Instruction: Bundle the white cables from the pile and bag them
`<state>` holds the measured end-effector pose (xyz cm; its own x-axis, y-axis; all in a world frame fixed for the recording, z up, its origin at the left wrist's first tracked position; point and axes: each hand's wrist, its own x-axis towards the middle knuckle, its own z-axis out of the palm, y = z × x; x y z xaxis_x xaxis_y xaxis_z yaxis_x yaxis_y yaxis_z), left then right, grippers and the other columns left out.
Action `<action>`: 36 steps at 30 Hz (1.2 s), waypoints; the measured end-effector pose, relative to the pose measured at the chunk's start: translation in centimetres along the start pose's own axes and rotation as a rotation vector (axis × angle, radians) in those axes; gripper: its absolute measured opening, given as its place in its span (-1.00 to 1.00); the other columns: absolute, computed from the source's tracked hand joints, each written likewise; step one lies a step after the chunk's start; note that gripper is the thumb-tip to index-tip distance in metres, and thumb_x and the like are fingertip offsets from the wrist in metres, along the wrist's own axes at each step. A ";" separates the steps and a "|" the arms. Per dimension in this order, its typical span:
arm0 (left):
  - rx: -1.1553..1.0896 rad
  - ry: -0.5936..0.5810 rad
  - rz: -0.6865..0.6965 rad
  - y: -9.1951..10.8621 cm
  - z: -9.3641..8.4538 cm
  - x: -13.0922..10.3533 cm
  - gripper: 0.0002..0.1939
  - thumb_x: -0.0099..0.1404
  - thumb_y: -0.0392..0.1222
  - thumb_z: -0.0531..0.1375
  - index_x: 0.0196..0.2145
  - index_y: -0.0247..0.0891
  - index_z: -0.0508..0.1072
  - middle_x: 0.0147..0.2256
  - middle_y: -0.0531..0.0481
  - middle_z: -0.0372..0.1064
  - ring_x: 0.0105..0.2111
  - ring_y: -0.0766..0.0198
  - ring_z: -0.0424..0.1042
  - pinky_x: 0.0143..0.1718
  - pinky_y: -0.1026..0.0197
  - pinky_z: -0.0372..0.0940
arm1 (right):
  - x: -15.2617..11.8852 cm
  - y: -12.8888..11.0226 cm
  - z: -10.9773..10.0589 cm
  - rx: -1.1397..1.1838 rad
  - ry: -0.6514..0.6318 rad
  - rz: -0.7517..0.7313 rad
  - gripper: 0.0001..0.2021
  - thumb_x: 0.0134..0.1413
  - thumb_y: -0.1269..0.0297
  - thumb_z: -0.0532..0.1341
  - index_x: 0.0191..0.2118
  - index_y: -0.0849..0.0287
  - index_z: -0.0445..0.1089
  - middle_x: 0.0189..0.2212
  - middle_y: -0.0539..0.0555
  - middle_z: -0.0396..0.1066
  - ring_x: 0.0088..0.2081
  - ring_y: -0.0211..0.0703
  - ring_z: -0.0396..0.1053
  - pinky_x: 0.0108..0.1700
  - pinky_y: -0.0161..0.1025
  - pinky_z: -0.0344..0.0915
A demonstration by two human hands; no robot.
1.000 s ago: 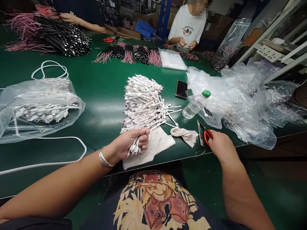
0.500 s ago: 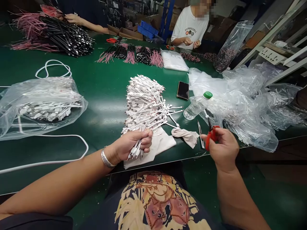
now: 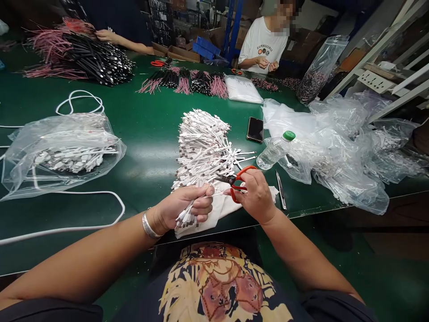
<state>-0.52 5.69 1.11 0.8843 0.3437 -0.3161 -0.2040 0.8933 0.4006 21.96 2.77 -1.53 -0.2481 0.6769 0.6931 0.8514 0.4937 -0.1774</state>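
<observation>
My left hand [image 3: 192, 205] is closed around a bunch of short white cables [image 3: 187, 218], their metal-tipped plugs poking out below the fist. In my right hand [image 3: 257, 197] are red-handled scissors [image 3: 239, 182], fingers through the loops. The dark blades point left, just above the left fist, beside the cable pile. A thin white strand stretches between my two hands; whether the right fingers pinch it I cannot tell. Behind the hands lies a big pile of white cables [image 3: 204, 143]. A pale cloth [image 3: 221, 208] is spread under the hands at the table edge.
Tweezers [image 3: 280, 190], a water bottle [image 3: 275, 150] and a phone [image 3: 255, 129] lie to the right, near plastic bags [image 3: 335, 147]. At left sits a bag of white cables [image 3: 73, 143] with a long white cord [image 3: 110, 194]. Two people work across the table, near black-and-pink cables [image 3: 97, 56].
My right hand has come left with the scissors, from beside the tweezers to the left fist. The left hand keeps its hold on the cables. The view has shifted slightly.
</observation>
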 end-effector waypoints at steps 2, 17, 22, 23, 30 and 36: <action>-0.005 0.008 0.007 0.1 0.0 0.0 -0.82 0.31 -0.31 0.02 -0.43 -0.30 0.34 -0.67 0.19 -0.15 -0.71 0.47 -0.10 -0.61 0.39 0.11 | -0.3 -0.6 0.4 0.040 -0.016 -0.003 -0.66 0.07 0.11 0.21 -0.08 0.14 0.21 -0.23 0.20 0.33 -0.16 0.05 0.30 -0.10 0.01 0.30; 0.010 0.015 0.004 0.1 -0.3 0.0 -0.82 0.28 -0.33 0.03 -0.45 -0.32 0.36 -0.68 0.18 -0.14 -0.70 0.46 -0.10 -0.60 0.37 0.11 | -0.3 -2.1 0.2 0.129 -0.114 0.006 -0.64 0.08 0.10 0.20 -0.08 0.20 0.21 -0.19 0.23 0.30 -0.12 0.05 0.25 -0.06 0.04 0.29; 0.018 0.017 -0.005 0.1 -0.2 0.0 -0.83 0.27 -0.34 0.04 -0.46 -0.33 0.36 -0.68 0.18 -0.14 -0.70 0.46 -0.10 -0.61 0.37 0.11 | -0.2 -2.2 0.1 0.129 -0.124 0.011 -0.62 0.05 0.06 0.23 -0.11 0.19 0.22 -0.21 0.22 0.31 -0.14 0.05 0.27 -0.06 0.02 0.29; 0.019 0.017 -0.005 0.1 -0.1 0.0 -0.82 0.27 -0.34 0.04 -0.47 -0.33 0.36 -0.68 0.18 -0.13 -0.70 0.46 -0.11 -0.61 0.38 0.11 | -0.2 -2.2 0.1 0.130 -0.125 0.015 -0.63 0.03 0.07 0.24 -0.13 0.19 0.23 -0.22 0.21 0.32 -0.15 0.04 0.27 -0.08 0.00 0.30; 0.036 0.029 -0.008 0.1 0.1 0.1 -0.83 0.25 -0.35 0.05 -0.49 -0.32 0.35 -0.68 0.18 -0.14 -0.71 0.47 -0.12 -0.61 0.39 0.11 | -0.2 -2.4 0.2 0.107 -0.155 0.065 -0.67 -0.01 0.01 0.26 -0.27 0.16 0.29 -0.35 0.14 0.36 -0.28 -0.04 0.28 -0.21 -0.11 0.30; 0.049 0.021 -0.001 0.0 0.0 0.1 -0.82 0.26 -0.34 0.04 -0.48 -0.32 0.36 -0.67 0.18 -0.16 -0.70 0.47 -0.14 -0.60 0.38 0.11 | -0.2 -2.6 0.0 0.112 -0.174 0.066 -0.65 0.01 -0.03 0.24 -0.30 0.19 0.31 -0.40 0.13 0.36 -0.33 -0.07 0.28 -0.26 -0.15 0.27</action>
<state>-0.45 5.74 1.08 0.8755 0.3488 -0.3343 -0.1814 0.8787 0.4416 19.83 1.36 -1.22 -0.2782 0.7888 0.5482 0.8139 0.4966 -0.3017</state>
